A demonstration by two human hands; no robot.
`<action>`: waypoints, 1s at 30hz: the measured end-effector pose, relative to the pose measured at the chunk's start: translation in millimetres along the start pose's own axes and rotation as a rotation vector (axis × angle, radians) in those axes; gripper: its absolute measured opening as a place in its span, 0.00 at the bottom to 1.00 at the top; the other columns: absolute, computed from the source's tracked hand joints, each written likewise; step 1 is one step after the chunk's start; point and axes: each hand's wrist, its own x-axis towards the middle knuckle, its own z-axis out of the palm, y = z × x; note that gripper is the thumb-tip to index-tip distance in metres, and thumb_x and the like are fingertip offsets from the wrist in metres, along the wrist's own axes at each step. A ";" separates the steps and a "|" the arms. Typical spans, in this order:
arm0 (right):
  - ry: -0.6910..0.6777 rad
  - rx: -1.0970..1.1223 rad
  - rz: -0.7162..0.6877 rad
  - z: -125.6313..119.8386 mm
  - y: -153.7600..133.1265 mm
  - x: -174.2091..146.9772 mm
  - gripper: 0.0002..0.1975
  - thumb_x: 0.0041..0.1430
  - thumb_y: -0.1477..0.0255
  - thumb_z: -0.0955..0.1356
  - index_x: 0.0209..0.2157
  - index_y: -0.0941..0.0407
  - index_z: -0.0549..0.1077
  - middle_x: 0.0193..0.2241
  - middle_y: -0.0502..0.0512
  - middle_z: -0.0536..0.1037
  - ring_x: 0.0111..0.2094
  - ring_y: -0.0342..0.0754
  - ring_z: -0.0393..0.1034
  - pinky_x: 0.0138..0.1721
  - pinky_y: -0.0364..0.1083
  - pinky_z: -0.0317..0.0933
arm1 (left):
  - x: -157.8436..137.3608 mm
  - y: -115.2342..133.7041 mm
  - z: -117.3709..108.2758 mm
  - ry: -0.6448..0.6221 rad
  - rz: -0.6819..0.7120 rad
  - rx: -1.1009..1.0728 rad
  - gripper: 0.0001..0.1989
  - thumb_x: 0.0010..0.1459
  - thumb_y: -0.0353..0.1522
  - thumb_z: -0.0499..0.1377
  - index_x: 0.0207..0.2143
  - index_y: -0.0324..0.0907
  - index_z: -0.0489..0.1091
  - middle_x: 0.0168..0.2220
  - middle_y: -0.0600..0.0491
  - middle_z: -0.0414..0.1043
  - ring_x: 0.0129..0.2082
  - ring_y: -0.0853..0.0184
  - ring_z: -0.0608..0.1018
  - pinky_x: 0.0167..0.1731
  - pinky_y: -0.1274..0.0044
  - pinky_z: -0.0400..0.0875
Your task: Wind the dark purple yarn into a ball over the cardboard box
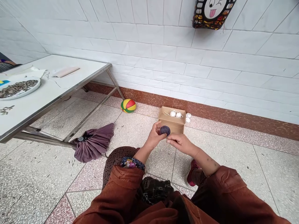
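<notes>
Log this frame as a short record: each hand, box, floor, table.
left hand: holds a dark yarn ball
right hand: close beside that ball; whether it pinches a strand is unclear
cardboard box: open, two white balls in its far part
floor: multicoloured ball
table: plate of dark bits

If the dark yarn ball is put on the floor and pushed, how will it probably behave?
The dark yarn ball would likely roll, as it looks nearly round. It may give slightly when squeezed, since its surface shows wound strands. It is probably light: the left hand holds it up near the fingertips.
</notes>
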 end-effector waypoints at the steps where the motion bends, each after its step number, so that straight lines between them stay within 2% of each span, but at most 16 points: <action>1: 0.069 0.042 0.027 -6.7 -0.8 2.2 0.14 0.70 0.61 0.63 0.34 0.53 0.74 0.30 0.53 0.77 0.32 0.48 0.71 0.37 0.46 0.65 | -1.4 -1.0 1.1 -0.058 0.002 0.017 0.42 0.43 0.29 0.69 0.61 0.48 0.58 0.45 0.53 0.65 0.39 0.68 0.74 0.41 0.73 0.68; 5: 0.323 0.115 0.170 -20.9 14.1 9.0 0.15 0.68 0.58 0.65 0.33 0.54 0.74 0.29 0.51 0.76 0.31 0.47 0.70 0.36 0.45 0.64 | -9.0 -2.6 4.5 -0.364 0.007 0.023 0.45 0.43 0.29 0.70 0.63 0.50 0.58 0.44 0.53 0.65 0.39 0.67 0.73 0.41 0.73 0.67; 7: 0.376 0.106 0.246 -16.3 27.4 10.0 0.15 0.68 0.59 0.64 0.32 0.54 0.73 0.27 0.50 0.74 0.29 0.47 0.68 0.34 0.45 0.63 | -12.2 -0.5 5.3 -0.467 0.013 -0.061 0.45 0.43 0.31 0.71 0.64 0.51 0.59 0.44 0.52 0.66 0.41 0.65 0.73 0.42 0.72 0.67; 9: 0.352 0.072 0.312 -4.9 39.2 9.3 0.14 0.68 0.62 0.63 0.32 0.54 0.72 0.26 0.50 0.74 0.29 0.47 0.69 0.34 0.45 0.63 | -13.2 3.1 5.3 -0.442 0.040 -0.167 0.44 0.44 0.33 0.71 0.63 0.51 0.60 0.44 0.52 0.67 0.43 0.64 0.73 0.43 0.73 0.66; 12: 0.192 -0.043 0.322 15.8 44.9 4.9 0.13 0.69 0.66 0.62 0.33 0.54 0.72 0.30 0.52 0.77 0.34 0.49 0.72 0.37 0.46 0.65 | -10.0 6.9 3.2 -0.222 0.092 -0.267 0.40 0.47 0.33 0.69 0.62 0.49 0.62 0.45 0.51 0.68 0.45 0.63 0.72 0.47 0.72 0.66; 15: -0.007 -0.139 0.187 26.3 32.1 -1.2 0.12 0.70 0.67 0.62 0.35 0.54 0.73 0.32 0.54 0.78 0.36 0.50 0.73 0.39 0.47 0.65 | -3.9 5.5 0.1 -0.009 0.090 -0.244 0.38 0.47 0.31 0.68 0.60 0.49 0.61 0.45 0.52 0.67 0.45 0.65 0.72 0.50 0.70 0.65; 18: -0.119 -0.087 0.011 18.5 10.4 -4.0 0.13 0.71 0.65 0.62 0.35 0.53 0.74 0.31 0.53 0.77 0.34 0.49 0.72 0.38 0.46 0.66 | -0.6 1.7 -1.4 0.065 0.021 -0.131 0.39 0.47 0.30 0.66 0.61 0.50 0.58 0.46 0.54 0.64 0.42 0.67 0.73 0.48 0.70 0.66; 20: -0.062 -0.002 -0.018 6.3 -0.1 -2.6 0.13 0.71 0.63 0.63 0.36 0.53 0.75 0.31 0.53 0.77 0.33 0.48 0.72 0.38 0.46 0.66 | -1.2 0.2 -0.7 0.027 -0.021 -0.059 0.41 0.46 0.30 0.67 0.62 0.51 0.57 0.47 0.54 0.63 0.41 0.68 0.73 0.45 0.72 0.67; 22: 0.067 0.065 0.013 -6.5 -2.8 0.6 0.14 0.70 0.61 0.64 0.35 0.53 0.75 0.31 0.53 0.77 0.33 0.47 0.72 0.38 0.46 0.66 | -3.9 0.1 1.1 -0.072 -0.038 -0.020 0.43 0.44 0.30 0.68 0.62 0.51 0.58 0.46 0.53 0.63 0.39 0.68 0.73 0.41 0.74 0.67; 26: 0.340 0.061 0.141 -17.3 14.9 7.6 0.14 0.69 0.61 0.64 0.33 0.54 0.74 0.30 0.52 0.77 0.33 0.48 0.71 0.38 0.46 0.65 | -12.7 4.4 5.9 -0.296 -0.025 -0.099 0.41 0.45 0.32 0.70 0.62 0.50 0.61 0.43 0.53 0.64 0.38 0.68 0.72 0.38 0.76 0.66; 28: 0.376 0.007 0.204 -11.9 28.6 9.5 0.14 0.69 0.62 0.64 0.32 0.54 0.73 0.29 0.52 0.76 0.33 0.48 0.71 0.38 0.47 0.64 | -16.4 8.5 7.5 -0.343 -0.003 -0.219 0.39 0.47 0.35 0.70 0.62 0.49 0.63 0.42 0.53 0.66 0.40 0.66 0.72 0.41 0.74 0.66; 30: 0.331 -0.056 0.252 -0.7 39.9 9.2 0.14 0.70 0.64 0.62 0.32 0.54 0.72 0.29 0.53 0.76 0.33 0.49 0.72 0.38 0.47 0.65 | -17.5 12.5 7.8 -0.319 0.026 -0.336 0.38 0.48 0.36 0.69 0.62 0.49 0.63 0.43 0.51 0.68 0.43 0.64 0.72 0.45 0.72 0.66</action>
